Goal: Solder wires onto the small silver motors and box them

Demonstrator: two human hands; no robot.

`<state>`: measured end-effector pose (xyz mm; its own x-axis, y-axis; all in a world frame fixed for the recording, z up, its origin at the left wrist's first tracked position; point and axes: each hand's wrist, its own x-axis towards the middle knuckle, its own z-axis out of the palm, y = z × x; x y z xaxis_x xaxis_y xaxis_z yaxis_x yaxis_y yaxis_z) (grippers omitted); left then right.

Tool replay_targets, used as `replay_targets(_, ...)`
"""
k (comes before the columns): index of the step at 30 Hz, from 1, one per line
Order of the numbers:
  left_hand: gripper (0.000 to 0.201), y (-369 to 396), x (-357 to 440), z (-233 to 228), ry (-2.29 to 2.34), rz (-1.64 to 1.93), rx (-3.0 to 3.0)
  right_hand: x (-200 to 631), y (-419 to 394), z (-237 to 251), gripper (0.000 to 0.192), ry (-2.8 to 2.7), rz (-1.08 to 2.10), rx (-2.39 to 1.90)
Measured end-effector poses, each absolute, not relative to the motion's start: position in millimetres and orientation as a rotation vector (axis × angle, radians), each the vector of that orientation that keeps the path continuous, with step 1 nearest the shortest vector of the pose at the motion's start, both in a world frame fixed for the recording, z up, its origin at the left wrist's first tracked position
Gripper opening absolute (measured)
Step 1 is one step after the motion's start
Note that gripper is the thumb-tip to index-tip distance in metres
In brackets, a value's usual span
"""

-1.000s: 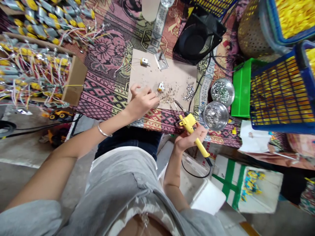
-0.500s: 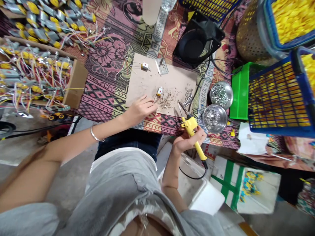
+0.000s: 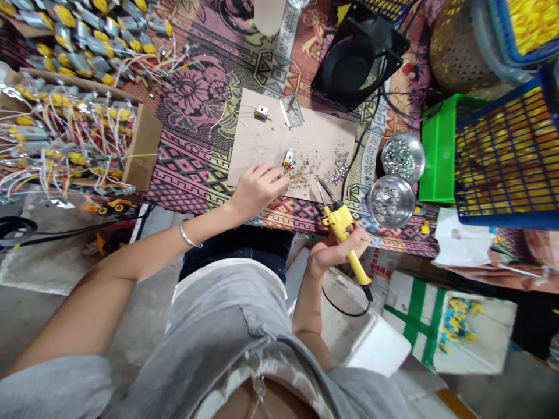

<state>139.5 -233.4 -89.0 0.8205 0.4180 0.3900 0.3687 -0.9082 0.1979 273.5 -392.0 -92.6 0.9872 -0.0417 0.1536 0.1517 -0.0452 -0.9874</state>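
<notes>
My right hand (image 3: 338, 247) is closed around a yellow soldering iron (image 3: 349, 240), whose metal tips point up and left over the board's lower right part. On the cardboard sheet (image 3: 257, 145) lies a small motor (image 3: 289, 157) with a white and yellow body. Just below that motor rests my left hand (image 3: 259, 189), fingers bent and close together at the board's lower edge. What its fingertips hold, if anything, is hidden. A second motor (image 3: 261, 112) with thin wires lies farther up the sheet, left of a small metal plate stand (image 3: 292, 112).
Small metal parts (image 3: 338, 169) lie scattered on the sheet. Two metal bowls (image 3: 413, 201) stand to the right, beside a green bin (image 3: 437, 157) and a blue basket (image 3: 502, 157). A black fan (image 3: 349, 70) stands behind. At left, a cardboard box (image 3: 146, 145) holds many wired motors.
My left hand has shifted slightly, its fingers now below the motor rather than beside its wires. The soldering iron stays in my right hand. The whole view has moved a little.
</notes>
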Motion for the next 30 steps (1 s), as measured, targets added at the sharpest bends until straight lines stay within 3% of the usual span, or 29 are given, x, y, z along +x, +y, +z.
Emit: replay_targets(30, 0.020, -233.2, 139.3, -91.1, 0.600, 0.667, 2.926, 253.0, -399.5, -104.2, 0.031, -0.170, -0.235, -1.613)
